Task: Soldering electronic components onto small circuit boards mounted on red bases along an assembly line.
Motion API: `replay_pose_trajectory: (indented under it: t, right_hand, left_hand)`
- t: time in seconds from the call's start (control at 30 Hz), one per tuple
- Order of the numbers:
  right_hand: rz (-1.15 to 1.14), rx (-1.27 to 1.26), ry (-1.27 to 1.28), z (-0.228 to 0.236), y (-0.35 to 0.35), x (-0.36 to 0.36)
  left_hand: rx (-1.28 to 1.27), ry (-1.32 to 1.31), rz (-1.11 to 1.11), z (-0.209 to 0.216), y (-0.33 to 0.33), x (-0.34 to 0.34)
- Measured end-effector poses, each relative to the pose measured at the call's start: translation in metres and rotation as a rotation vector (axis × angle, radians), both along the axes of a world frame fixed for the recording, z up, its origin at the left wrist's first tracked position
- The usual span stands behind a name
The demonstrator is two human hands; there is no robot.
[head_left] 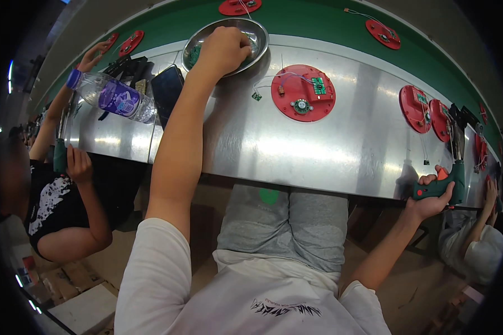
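Observation:
My left hand reaches into a shiny metal bowl at the back of the bench, its fingers curled. What they hold, if anything, is hidden. Small green pieces lie in the bowl to the left of my wrist. At the right, by the bench's front edge, my right hand grips a green pistol-grip power tool with red-orange controls. Between my hands a round red plastic disc lies on the metal top, carrying a green circuit board, a round part and thin wires.
More red discs with boards lie to the right; others sit on the green strip behind. A phone and a clear bottle with purple label are left of my arm. A co-worker sits left, another right.

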State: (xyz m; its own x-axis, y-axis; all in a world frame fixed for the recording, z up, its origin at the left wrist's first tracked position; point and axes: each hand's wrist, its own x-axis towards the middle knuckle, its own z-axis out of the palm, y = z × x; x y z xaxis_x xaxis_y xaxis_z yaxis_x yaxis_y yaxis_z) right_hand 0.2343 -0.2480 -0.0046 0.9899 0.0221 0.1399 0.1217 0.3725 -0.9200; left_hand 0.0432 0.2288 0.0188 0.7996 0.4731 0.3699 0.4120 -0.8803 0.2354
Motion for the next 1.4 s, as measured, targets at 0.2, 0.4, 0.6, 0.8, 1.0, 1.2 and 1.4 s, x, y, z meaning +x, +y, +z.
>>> replay_pose_trajectory:
  t: [0.2, 0.4, 0.6, 0.8, 1.0, 1.2, 1.4]
  right_hand:
    - [-0.05, 0.01, 0.009, -0.001, 0.004, -0.002]
    - [0.048, 0.028, -0.024, -0.006, -0.004, 0.001]
    - [0.356, 0.029, -0.187, 0.002, 0.014, -0.017]
    - [0.516, -0.122, -0.27, 0.003, 0.052, -0.056]
    - [0.711, -0.301, -0.334, 0.011, 0.075, -0.065]
    - [0.781, -0.419, -0.426, 0.015, 0.077, -0.063]
    - [0.755, -0.468, -0.373, 0.017, 0.086, -0.066]
  left_hand:
    - [-0.138, 0.094, 0.029, 0.005, -0.005, 0.004]
    - [0.119, -0.133, -0.09, -0.002, 0.01, 0.001]
    - [-0.044, -0.903, -0.271, 0.056, -0.055, -0.005]
    - [-0.441, -0.358, -0.41, 0.02, -0.117, -0.004]
    - [-0.369, -0.361, -0.355, -0.007, -0.126, 0.0]
    - [-0.305, -0.407, -0.325, -0.014, -0.133, 0.003]
    - [-0.085, -0.406, -0.299, -0.024, -0.132, 0.003]
